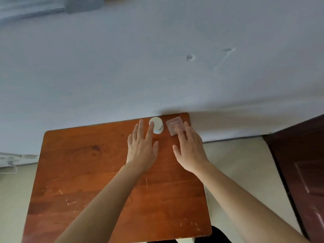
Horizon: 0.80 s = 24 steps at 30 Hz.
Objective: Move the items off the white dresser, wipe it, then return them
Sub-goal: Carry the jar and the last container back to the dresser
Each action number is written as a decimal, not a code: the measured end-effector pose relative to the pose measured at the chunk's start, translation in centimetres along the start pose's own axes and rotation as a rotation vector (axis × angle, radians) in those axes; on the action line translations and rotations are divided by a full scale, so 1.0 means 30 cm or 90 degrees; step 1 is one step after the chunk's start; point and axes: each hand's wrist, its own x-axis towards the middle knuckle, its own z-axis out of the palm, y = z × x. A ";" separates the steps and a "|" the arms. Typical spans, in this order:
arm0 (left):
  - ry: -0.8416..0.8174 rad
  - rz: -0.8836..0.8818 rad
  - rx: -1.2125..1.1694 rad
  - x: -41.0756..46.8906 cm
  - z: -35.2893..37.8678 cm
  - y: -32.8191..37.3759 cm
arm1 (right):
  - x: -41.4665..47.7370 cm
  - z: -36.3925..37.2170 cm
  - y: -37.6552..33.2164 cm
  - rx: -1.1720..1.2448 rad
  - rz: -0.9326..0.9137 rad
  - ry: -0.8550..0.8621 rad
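Left hand (142, 146): fingers straight, one tip touching jar (156, 126), holding nothing
Right hand (190, 149): fingers straight, tips on case (173, 126)
Items: far corner of table (87, 172), by wall (157, 67)
Risk: flat push may topple jar, shove case off

The table (87, 172) is reddish-brown wood with rounded corners. Its top is marked with pale scratches and its far edge meets the wall (122, 76). Two things sit near its far right corner: an upright white jar (158, 128) and, just right of it, a clear square case (172, 126) lying flat.
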 end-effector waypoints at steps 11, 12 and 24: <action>0.028 0.081 -0.047 -0.105 0.074 -0.085 | -0.140 0.112 -0.061 0.006 -0.026 0.060; 0.033 0.083 -0.054 -0.132 0.078 -0.097 | -0.151 0.116 -0.065 0.016 -0.024 0.068; 0.094 0.048 -0.203 -0.296 0.042 -0.182 | -0.235 0.054 -0.127 0.110 0.112 0.069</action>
